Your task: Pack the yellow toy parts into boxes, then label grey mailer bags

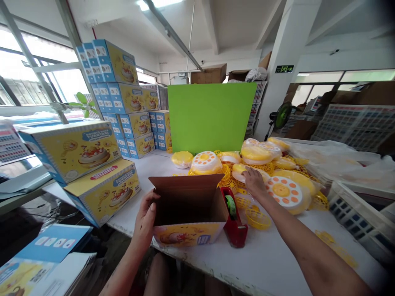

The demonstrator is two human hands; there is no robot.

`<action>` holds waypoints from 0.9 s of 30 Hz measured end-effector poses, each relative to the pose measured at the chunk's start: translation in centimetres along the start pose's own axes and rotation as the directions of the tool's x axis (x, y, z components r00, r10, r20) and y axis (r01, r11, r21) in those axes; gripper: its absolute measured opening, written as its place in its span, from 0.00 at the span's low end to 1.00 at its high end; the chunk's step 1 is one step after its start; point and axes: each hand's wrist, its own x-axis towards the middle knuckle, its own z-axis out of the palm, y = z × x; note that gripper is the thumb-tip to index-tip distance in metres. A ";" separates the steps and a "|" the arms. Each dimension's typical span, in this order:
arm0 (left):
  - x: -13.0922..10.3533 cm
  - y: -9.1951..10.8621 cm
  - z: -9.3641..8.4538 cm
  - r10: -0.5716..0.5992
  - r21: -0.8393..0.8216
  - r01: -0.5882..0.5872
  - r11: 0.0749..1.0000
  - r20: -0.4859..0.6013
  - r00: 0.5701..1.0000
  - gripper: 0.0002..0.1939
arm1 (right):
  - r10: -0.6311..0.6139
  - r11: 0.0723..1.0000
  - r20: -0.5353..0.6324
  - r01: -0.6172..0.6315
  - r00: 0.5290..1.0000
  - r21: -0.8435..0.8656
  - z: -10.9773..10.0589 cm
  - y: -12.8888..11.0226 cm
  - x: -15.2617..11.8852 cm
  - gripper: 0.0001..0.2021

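Right forearm (296, 234) stretched right of open carton (189, 235), right hand (254, 183) beyond carton's right side, half-curled on yellow-and-white piece (238, 173), firm hold cannot be told, left hand (146, 216) gripping carton's left edge, red tape dispenser (237, 232) just right of carton.

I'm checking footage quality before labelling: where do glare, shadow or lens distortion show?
In the head view, glare whitens the left-hand windows; deep shadow fills the open box; the pillar leans, likely wide-angle distortion; the upper right corner is blackened.
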 end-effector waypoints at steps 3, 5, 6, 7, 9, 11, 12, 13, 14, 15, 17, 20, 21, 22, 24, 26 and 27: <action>0.0 0.1 0.2 0.004 0.004 -0.004 1.000 -0.011 1.000 0.20 | -0.040 0.997 0.006 0.041 0.999 -0.059 1.0 0.0 -0.7 0.24; -0.1 0.0 0.2 0.008 0.008 -0.008 1.000 -0.010 1.000 0.20 | -0.027 0.987 0.002 0.027 1.000 -0.159 1.4 0.3 -1.2 0.32; -0.1 0.0 0.2 0.010 0.010 -0.010 1.000 -0.009 1.000 0.21 | -0.015 0.978 -0.002 0.014 1.000 -0.210 1.5 0.6 -1.3 0.34; -0.1 0.0 0.1 0.012 0.013 -0.012 1.000 -0.005 1.000 0.21 | -0.006 0.969 -0.005 0.004 1.000 -0.247 1.3 0.9 -1.4 0.35; -0.1 0.1 0.0 0.012 0.019 -0.012 1.000 0.003 1.000 0.21 | 0.003 0.967 -0.004 -0.003 1.000 -0.255 0.5 1.4 -1.1 0.37; 0.0 0.1 0.0 0.008 0.024 -0.009 1.000 0.014 1.000 0.21 | 0.039 0.982 -0.010 -0.040 0.999 -0.186 -1.0 1.8 -0.5 0.37; 0.1 0.2 0.0 0.005 0.024 -0.006 1.000 0.022 1.000 0.21 | 0.081 0.988 -0.028 -0.084 0.996 -0.128 -2.1 1.9 -0.1 0.37; 0.2 0.2 0.0 0.001 0.024 -0.002 1.000 0.032 0.999 0.21 | 0.132 0.989 -0.057 -0.135 0.990 -0.051 -3.2 2.0 0.2 0.39; 0.4 0.3 0.0 -0.003 0.022 0.002 1.000 0.043 0.999 0.21 | 0.184 0.983 -0.094 -0.181 0.978 0.042 -4.5 2.2 0.5 0.41; 0.6 0.3 0.0 -0.009 0.020 0.008 1.000 0.057 0.998 0.21 | 0.232 0.966 -0.132 -0.212 0.964 0.149 -6.0 2.3 0.8 0.44; 0.9 0.4 0.0 -0.026 0.019 0.025 1.000 0.082 0.996 0.20 | 0.326 0.895 -0.189 -0.238 0.926 0.376 -9.3 2.7 0.8 0.49; 1.5 0.4 0.2 -0.054 0.015 0.053 0.998 0.119 0.991 0.18 | 0.426 0.666 -0.148 -0.199 0.892 0.718 -14.7 2.9 0.0 0.47; 1.7 0.4 0.3 -0.060 0.005 0.060 0.998 0.130 0.990 0.19 | 0.414 0.558 -0.123 -0.145 0.902 0.817 -16.5 2.7 -0.4 0.44; 1.7 0.5 0.6 -0.062 -0.010 0.064 0.998 0.139 0.988 0.21 | 0.374 0.452 -0.109 -0.078 0.921 0.889 -18.3 2.3 -0.7 0.40; 1.6 0.5 1.1 -0.064 -0.046 0.072 0.996 0.161 0.985 0.26 | 0.280 0.285 -0.128 0.045 0.951 0.957 -21.5 0.7 -1.4 0.31; 1.1 0.6 1.6 -0.067 -0.075 0.082 0.994 0.185 0.980 0.28 | 0.197 0.192 -0.157 0.119 0.968 0.974 -24.0 -1.8 -1.9 0.28; 0.8 0.7 1.9 -0.067 -0.084 0.085 0.993 0.199 0.978 0.28 | 0.141 0.165 -0.168 0.144 0.976 0.976 -25.0 -3.3 -2.1 0.30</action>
